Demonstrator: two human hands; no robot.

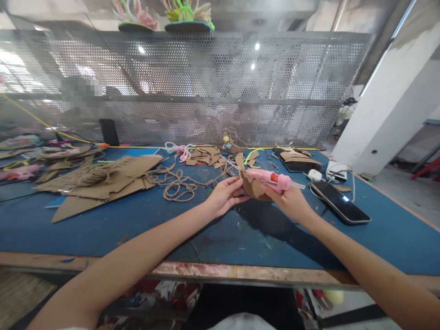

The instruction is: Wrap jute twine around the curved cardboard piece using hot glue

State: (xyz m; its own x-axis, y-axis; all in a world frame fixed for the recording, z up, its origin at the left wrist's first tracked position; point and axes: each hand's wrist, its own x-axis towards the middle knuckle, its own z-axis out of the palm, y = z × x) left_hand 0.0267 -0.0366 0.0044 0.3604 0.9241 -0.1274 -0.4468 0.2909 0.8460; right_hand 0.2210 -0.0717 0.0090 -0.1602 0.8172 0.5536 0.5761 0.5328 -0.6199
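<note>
My right hand (288,200) grips a pink hot glue gun (270,178), a clear glue stick poking out of its back end. Its nozzle points left, at the edge of a cut piece of brown cardboard (256,189). That piece is pinched at its left side by my left hand (228,196), just above the table. The glue gun and my right hand cover part of the cardboard. Brown twine (178,187) lies in loose loops to the left of my left hand.
Stacked cardboard (113,178) with a twine coil covers the left of the blue table (137,233). A smartphone (340,201) and white charger (315,175) lie at right. Cardboard scraps (206,156) sit behind my hands, before a perforated metal screen (192,87). Another pink glue gun (22,173) is far left.
</note>
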